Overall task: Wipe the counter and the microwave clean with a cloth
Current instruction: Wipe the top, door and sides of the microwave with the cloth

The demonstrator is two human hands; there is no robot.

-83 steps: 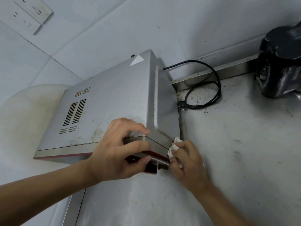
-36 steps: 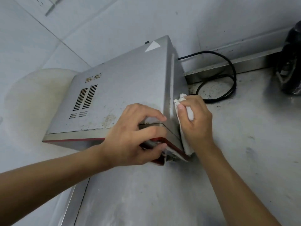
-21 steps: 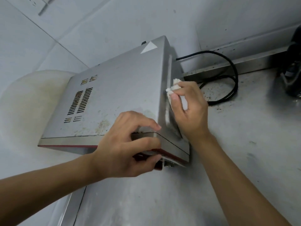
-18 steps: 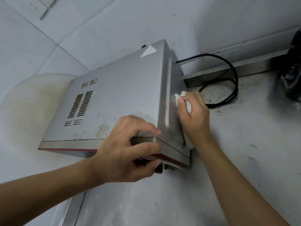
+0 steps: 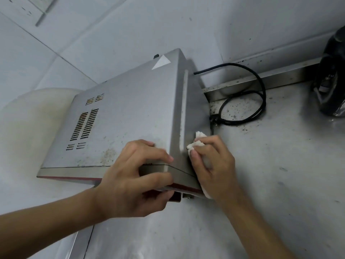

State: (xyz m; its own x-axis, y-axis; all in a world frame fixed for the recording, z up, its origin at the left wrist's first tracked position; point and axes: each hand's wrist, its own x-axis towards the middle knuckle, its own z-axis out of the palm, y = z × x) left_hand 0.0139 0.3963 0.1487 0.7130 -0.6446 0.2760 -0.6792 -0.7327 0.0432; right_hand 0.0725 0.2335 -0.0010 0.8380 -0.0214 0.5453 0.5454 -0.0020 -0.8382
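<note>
A silver microwave (image 5: pixel 127 113) with a stained top and vent slots stands on the steel counter (image 5: pixel 280 184), close to the tiled wall. My left hand (image 5: pixel 134 176) grips its front right corner, fingers curled over the top edge and thumb under the front. My right hand (image 5: pixel 212 161) holds a white cloth (image 5: pixel 196 143) and presses it against the microwave's right side wall, near the front. Most of the cloth is hidden under my palm; a strip shows below my wrist.
A black power cord (image 5: pixel 248 101) loops on the counter behind the microwave, among dark crumbs. A black appliance (image 5: pixel 332 77) stands at the far right by the steel backsplash. A wall socket (image 5: pixel 37 6) sits at the top left. The counter's front edge runs at the bottom left.
My right hand with the cloth slid up and back along the microwave's side, then came forward and down again toward the front. My left hand kept its grip on the corner.
</note>
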